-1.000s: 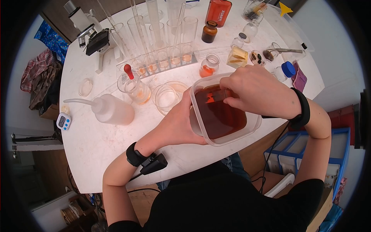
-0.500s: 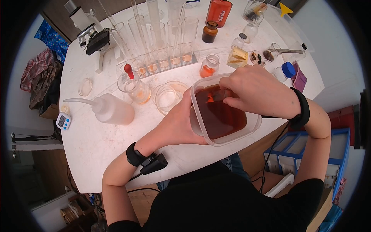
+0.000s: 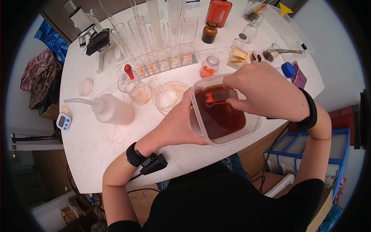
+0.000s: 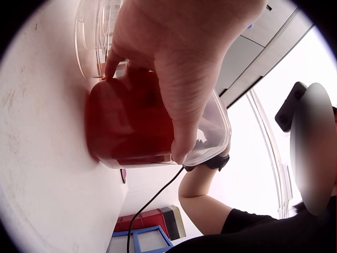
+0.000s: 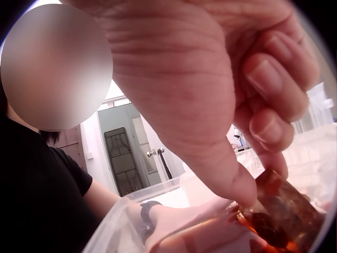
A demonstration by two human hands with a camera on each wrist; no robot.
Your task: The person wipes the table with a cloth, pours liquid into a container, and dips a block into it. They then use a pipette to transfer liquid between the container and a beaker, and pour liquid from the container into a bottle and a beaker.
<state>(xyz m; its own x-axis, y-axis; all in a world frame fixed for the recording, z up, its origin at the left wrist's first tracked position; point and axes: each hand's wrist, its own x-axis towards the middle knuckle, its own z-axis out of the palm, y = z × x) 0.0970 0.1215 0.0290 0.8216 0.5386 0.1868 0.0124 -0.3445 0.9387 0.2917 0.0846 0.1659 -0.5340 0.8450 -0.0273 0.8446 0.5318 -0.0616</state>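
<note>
A square clear plastic container (image 3: 253, 133) holds dark red-brown liquid (image 3: 220, 123) near the table's front edge. My left hand (image 3: 176, 123) grips its left side, thumb and fingers spread around the wall; the left wrist view shows the thumb on one face and fingertips by the table. Over the container's far right part is my right hand (image 3: 266, 91). Its thumb and fingers pinch a clear, glassy piece (image 5: 289, 205) partly sunk in the liquid, whose exact kind I cannot tell. The other fingers of that hand are curled in.
Beyond the container stands a jar with orange liquid (image 3: 208, 69). To its left are glass dishes (image 3: 167, 96), a beaker with a red-bulbed dropper (image 3: 129, 71) and a wash bottle (image 3: 116, 110). A test-tube rack (image 3: 166, 63) and microscope (image 3: 96, 42) stand farther back.
My right hand has risen slightly and shifted right, bringing more of the glassy piece into sight above the liquid. The left hand and the container have stayed put.
</note>
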